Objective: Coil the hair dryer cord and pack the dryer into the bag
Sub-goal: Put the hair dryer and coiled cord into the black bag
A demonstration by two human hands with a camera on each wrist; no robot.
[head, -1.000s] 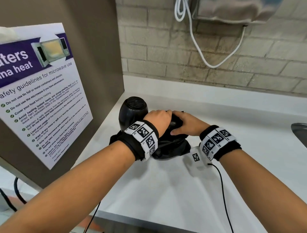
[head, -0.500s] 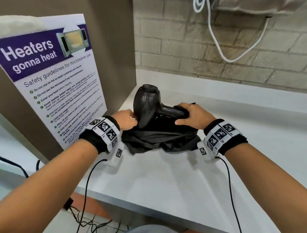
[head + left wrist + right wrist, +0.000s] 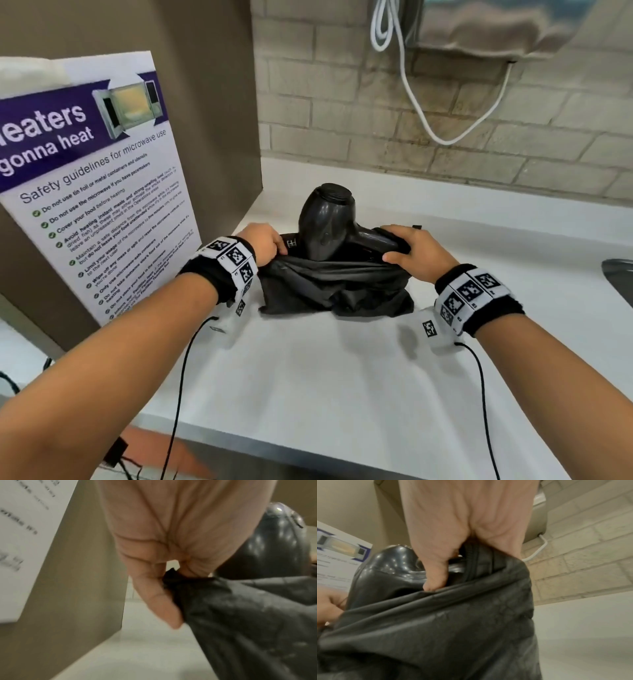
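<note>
A black hair dryer stands half inside a black fabric bag on the white counter; its body and handle stick out above the mouth. My left hand pinches the bag's left rim, with the dryer just to its right. My right hand grips the bag's right rim beside the dryer and its handle. The bag's mouth is stretched between both hands. The cord is hidden, so I cannot tell how it lies.
A brown panel with a microwave safety poster stands close on the left. A brick wall with a hanging white cable is behind. A metal sink edge shows at the right. Thin black wires hang from my wrist cameras.
My left hand left the top of the dryer and moved left to the bag's rim. Both hands have drawn the bag's mouth wider and higher around the dryer.
</note>
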